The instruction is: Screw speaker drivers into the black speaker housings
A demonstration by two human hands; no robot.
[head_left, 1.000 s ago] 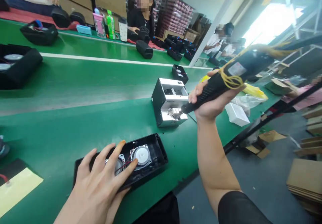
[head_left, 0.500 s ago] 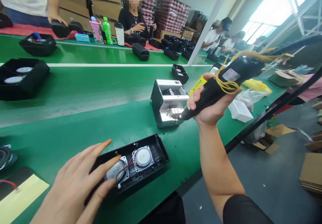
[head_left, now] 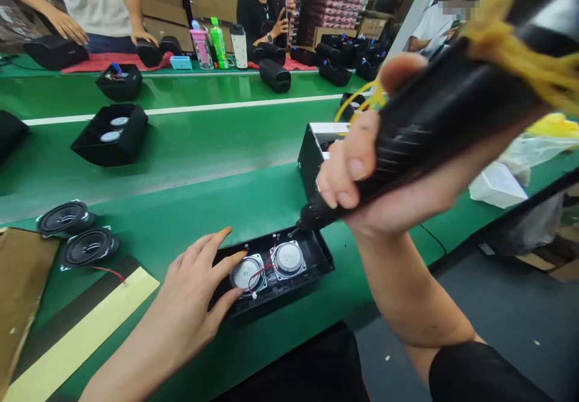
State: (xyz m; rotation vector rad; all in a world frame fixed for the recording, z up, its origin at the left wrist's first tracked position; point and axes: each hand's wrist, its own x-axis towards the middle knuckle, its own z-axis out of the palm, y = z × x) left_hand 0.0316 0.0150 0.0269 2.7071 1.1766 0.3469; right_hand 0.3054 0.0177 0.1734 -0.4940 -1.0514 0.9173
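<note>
Housing [head_left: 312, 256], black and open, lies at the belt's [head_left: 190, 167] near edge with two speaker drivers [head_left: 266, 266] and red wires inside. Left hand [head_left: 194, 305] presses it flat, fingers spread. Right hand [head_left: 362, 173] grips the electric screwdriver [head_left: 434, 119], tip at the rear rim. Risk: a slipping bit could nick wires. Screw feeder [head_left: 314, 149] stands just behind; loose speakers [head_left: 76, 233] lie left.

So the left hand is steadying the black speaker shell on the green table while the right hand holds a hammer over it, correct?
Not quite. In the head view the right hand holds a black electric screwdriver, not a hammer, tip at the shell's far edge. The left hand does steady the black speaker shell on the green table.
</note>
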